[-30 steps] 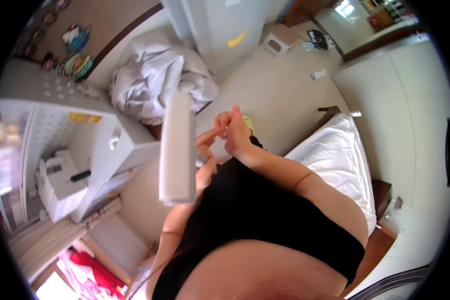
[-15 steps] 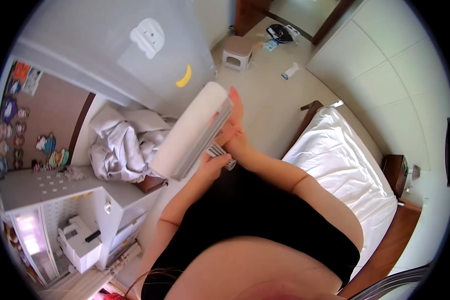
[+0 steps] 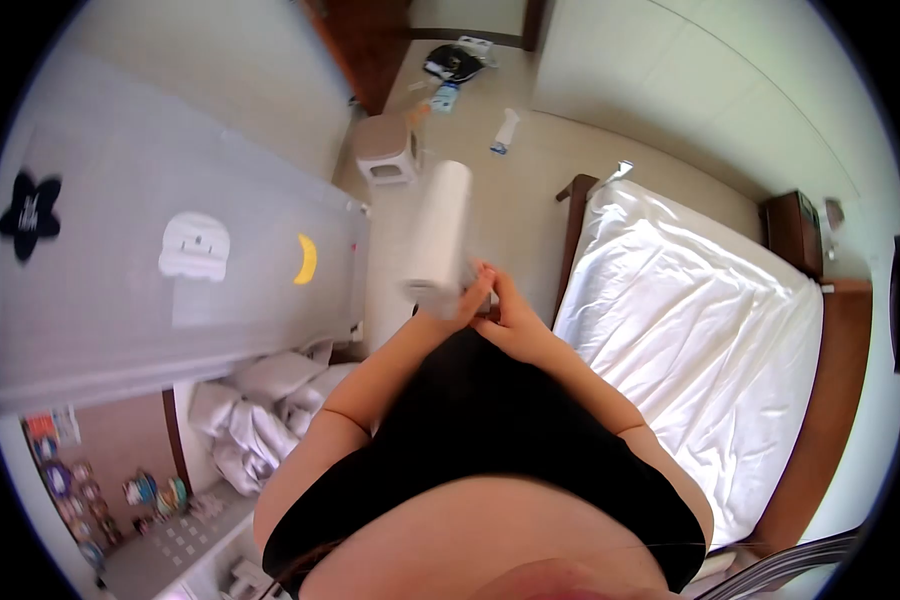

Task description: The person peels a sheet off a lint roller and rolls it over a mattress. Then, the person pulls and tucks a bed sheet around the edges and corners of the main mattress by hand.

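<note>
A large lint roller with a white cylinder stands out in front of my body, slightly blurred, its far end pointing up and away. My left hand is closed around its handle just below the near end of the cylinder. From the right, my right hand meets it, fingertips against the left fingers and thumb below, closed about the handle's end. Most of the handle is hidden between the two hands.
A bed with a wrinkled white sheet is to my right. At left are a grey panel with stickers and a heap of silvery-grey fabric. Ahead, a stool, a black bag and a white item are on the floor.
My view has turned left to right toward the bed. The lint roller has swung more upright and farther from me. My right hand has moved from beside the cylinder down to the handle.
</note>
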Available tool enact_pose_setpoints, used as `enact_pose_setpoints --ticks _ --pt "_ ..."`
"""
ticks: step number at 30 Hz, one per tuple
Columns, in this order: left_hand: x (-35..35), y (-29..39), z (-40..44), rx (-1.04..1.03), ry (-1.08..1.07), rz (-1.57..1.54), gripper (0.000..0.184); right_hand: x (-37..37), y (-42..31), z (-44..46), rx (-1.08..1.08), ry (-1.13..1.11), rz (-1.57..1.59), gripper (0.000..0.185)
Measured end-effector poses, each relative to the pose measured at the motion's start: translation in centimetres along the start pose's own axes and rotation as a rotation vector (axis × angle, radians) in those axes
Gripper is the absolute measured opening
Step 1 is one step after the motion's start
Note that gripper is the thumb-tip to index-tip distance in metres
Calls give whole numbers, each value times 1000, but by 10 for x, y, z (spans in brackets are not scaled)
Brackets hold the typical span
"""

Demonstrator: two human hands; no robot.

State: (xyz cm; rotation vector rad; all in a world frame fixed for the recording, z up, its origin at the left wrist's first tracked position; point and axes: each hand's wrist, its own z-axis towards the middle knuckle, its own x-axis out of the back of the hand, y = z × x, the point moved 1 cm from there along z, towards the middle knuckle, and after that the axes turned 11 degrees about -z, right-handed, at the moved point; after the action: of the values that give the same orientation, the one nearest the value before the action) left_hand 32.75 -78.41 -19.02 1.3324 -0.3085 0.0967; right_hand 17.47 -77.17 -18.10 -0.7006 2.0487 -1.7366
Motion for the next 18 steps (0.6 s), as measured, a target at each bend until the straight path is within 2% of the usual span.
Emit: enact_pose_setpoints --ticks 1,2,4,6,7,9,11,12,13,14,16,17,18 --pt "-3 -11 15 -73 -148 270 27 8 10 6 -123 33 52 72" --pt "-11 -37 28 -28 -372 518 43 18 24 14 -100 94 -15 68" --pt "-12 -22 66 186 -552 412 48 39 53 28 -68 219 -148 60" --pt "-8 -34 105 360 -756 303 49 65 68 38 -309 318 -161 47" --pt "-2 -60 125 345 -781 281 46 77 74 42 -430 369 -159 42" --pt "16 -128 169 328 -839 237 39 100 90 50 -491 545 -100 32" --pt "51 -184 250 294 -950 437 31 110 93 59 -531 728 -50 26" --pt "74 -233 289 339 -815 507 25 111 92 63 -542 824 -33 24" --pt "101 -263 346 232 -825 651 25 111 88 70 -553 924 -15 21" --pt "105 -131 401 379 -823 857 26 111 70 78 -568 1009 74 20" --pt "174 -308 525 50 -637 950 51 108 69 87 -613 1102 208 20" --pt "186 -289 566 129 -495 1311 79 104 68 87 -637 1149 276 20" --pt "196 -275 613 310 -450 1384 95 100 58 89 -664 1201 309 20"
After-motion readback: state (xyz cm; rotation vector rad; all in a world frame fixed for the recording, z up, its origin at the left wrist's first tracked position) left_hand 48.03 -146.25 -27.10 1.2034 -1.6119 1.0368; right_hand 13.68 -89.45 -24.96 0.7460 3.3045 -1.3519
